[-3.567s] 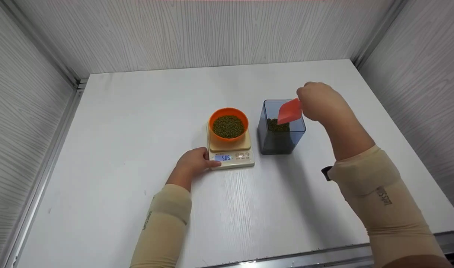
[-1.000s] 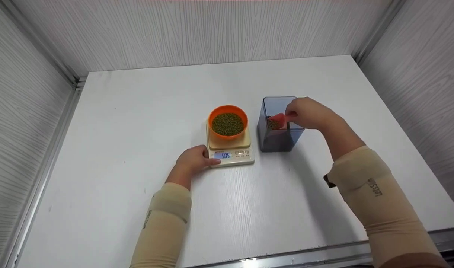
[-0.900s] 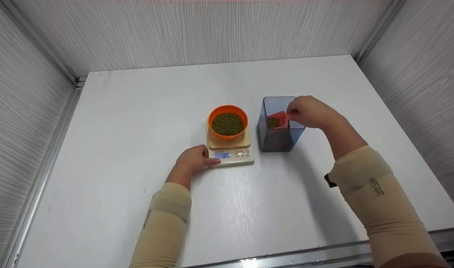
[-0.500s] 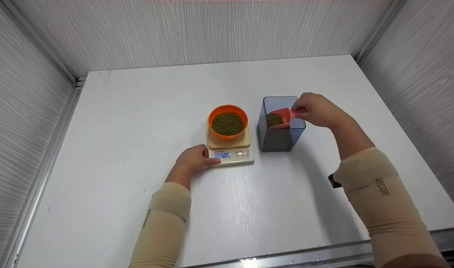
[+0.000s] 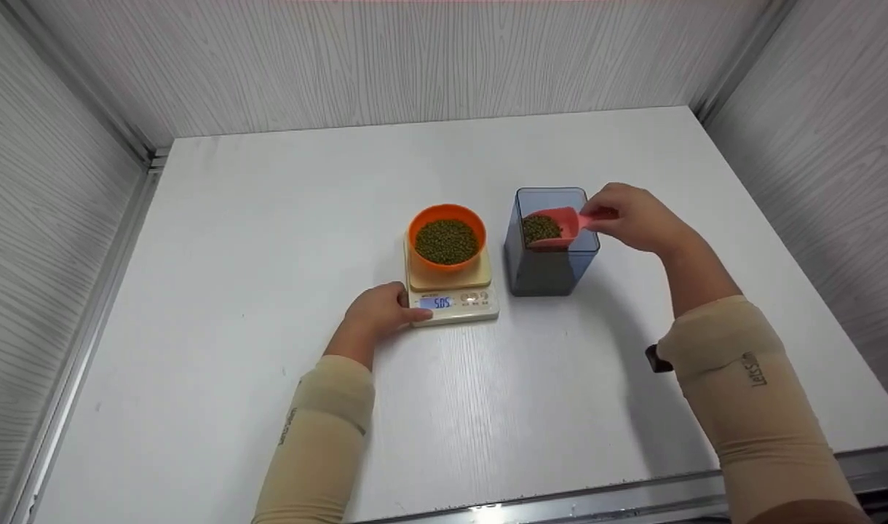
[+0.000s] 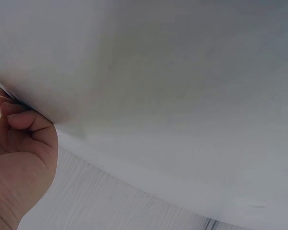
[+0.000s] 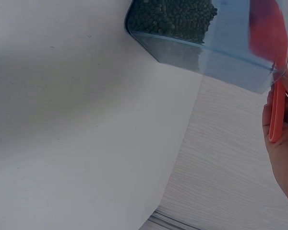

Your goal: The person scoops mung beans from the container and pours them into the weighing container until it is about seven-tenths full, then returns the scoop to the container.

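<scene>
My right hand (image 5: 633,215) grips the handle of a red scoop (image 5: 571,222) at the right rim of a clear blue-grey container (image 5: 549,273). The scoop's bowl carries small green beans (image 5: 540,228) and overlaps the container's mouth. In the right wrist view more beans (image 7: 173,19) show through the container wall, and the scoop handle (image 7: 277,110) lies across the fingers. My left hand (image 5: 378,313) holds the front left corner of a kitchen scale (image 5: 466,311), thumb on top, other fingers curled at its side. An orange bowl (image 5: 448,267) of green beans stands on the scale, whose display reads 505.
The white table (image 5: 269,218) has pale wood-grain panels (image 5: 429,58) at its back and sides. A metal rail (image 5: 560,509) runs along the front edge. The container stands close to the right of the scale.
The scoop came down into the container empty, filled with beans, and has risen rightward to the rim with my right hand. My left hand, the scale and its reading stay the same.
</scene>
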`<state>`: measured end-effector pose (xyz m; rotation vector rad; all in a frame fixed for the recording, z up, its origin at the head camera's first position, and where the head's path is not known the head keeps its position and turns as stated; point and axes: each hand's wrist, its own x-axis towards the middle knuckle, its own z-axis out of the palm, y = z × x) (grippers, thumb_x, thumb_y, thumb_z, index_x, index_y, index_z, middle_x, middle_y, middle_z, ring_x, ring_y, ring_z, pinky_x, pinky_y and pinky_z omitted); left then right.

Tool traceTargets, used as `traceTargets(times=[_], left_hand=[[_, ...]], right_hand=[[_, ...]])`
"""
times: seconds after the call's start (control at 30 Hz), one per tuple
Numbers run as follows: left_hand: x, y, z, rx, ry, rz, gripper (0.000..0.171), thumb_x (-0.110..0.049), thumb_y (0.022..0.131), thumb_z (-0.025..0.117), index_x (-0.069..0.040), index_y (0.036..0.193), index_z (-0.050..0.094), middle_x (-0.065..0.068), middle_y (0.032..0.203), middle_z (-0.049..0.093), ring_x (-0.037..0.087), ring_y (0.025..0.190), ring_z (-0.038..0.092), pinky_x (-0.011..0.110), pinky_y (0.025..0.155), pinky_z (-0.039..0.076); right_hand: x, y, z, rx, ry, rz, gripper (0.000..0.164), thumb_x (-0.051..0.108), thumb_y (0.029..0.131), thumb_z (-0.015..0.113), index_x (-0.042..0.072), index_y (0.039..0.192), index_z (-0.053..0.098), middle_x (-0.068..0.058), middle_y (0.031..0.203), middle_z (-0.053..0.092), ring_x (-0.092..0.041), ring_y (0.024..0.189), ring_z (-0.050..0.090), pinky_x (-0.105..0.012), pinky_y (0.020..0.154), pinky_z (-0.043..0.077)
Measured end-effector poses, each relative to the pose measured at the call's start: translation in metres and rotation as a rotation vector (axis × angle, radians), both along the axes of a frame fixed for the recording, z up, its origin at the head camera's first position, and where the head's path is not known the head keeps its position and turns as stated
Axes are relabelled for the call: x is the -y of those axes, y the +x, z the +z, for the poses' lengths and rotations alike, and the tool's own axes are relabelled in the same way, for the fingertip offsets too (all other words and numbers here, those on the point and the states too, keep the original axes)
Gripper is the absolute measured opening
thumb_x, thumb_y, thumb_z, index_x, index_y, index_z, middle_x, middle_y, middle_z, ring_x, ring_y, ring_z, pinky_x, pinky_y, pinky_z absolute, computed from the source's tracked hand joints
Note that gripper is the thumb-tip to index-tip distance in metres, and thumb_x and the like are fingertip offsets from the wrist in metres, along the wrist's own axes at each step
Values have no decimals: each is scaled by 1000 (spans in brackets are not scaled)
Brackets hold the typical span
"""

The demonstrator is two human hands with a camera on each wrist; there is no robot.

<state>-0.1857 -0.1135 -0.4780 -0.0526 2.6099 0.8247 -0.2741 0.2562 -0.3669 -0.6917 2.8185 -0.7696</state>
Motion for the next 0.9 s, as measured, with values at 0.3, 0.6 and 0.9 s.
traceTargets(times=[0.3, 0.6, 0.9], left_hand=[[-1, 1, 2, 9, -3, 7, 46, -56, 74, 66, -14, 84, 50, 1, 76, 49, 19, 75, 47, 31, 66, 35], [-1, 3, 5, 0, 4, 18, 45, -54, 74, 68, -14, 83, 50, 1, 76, 49, 20, 77, 47, 31, 68, 35], [-1, 2, 2, -5, 7, 14, 46, -55, 73, 67, -14, 83, 49, 2, 76, 49, 20, 76, 47, 32, 67, 35]], right_hand=[[-12, 4, -6, 44, -81, -84, 21, 19, 88, 62, 7, 105, 64, -6, 99, 55, -19, 89, 49, -29, 75, 42], [-21, 7, -15, 101, -234, -179, 23, 25, 89, 60, 9, 106, 62, -3, 100, 55, -18, 89, 50, -22, 74, 43], [-20, 10, -24, 150, -351, -204, 29, 29, 89, 59, 8, 109, 58, -6, 101, 55, -20, 90, 48, -24, 77, 44]])
